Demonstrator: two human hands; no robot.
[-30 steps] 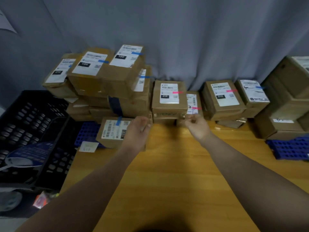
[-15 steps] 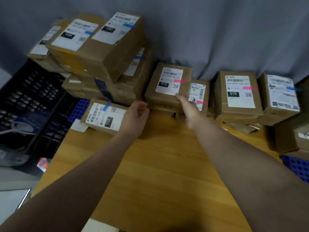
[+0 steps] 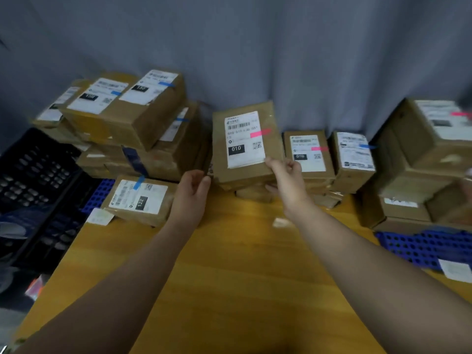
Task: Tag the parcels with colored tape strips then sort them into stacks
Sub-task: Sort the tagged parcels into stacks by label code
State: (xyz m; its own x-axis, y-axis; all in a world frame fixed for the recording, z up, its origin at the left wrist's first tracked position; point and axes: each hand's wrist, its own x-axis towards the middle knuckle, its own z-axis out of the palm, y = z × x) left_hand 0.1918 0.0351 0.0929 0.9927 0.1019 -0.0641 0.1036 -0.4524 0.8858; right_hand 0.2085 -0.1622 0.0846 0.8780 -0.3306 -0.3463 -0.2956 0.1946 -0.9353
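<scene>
My right hand (image 3: pixel 286 180) grips the near right corner of a brown parcel (image 3: pixel 244 139) with a white "010" label and a pink tape strip (image 3: pixel 260 133). The parcel is tilted up above smaller parcels (image 3: pixel 252 192) on the wooden table (image 3: pixel 229 264). My left hand (image 3: pixel 194 190) hovers with loosely curled fingers just left of the parcel's near left corner and holds nothing. A flat "122" parcel (image 3: pixel 139 198) with a blue strip lies to its left.
A stack of blue-tagged parcels (image 3: pixel 132 111) fills the back left, above a black crate (image 3: pixel 33 169). A pink-tagged parcel (image 3: pixel 307 152) and a blue-tagged parcel (image 3: pixel 353 154) stand at the right, then big boxes (image 3: pixel 421 149) and a blue perforated tray (image 3: pixel 421 246). A grey curtain hangs behind.
My right hand has taken the "010" parcel by its corner and raised it, tilted, off the pile. My left hand has opened a little and stayed beside it.
</scene>
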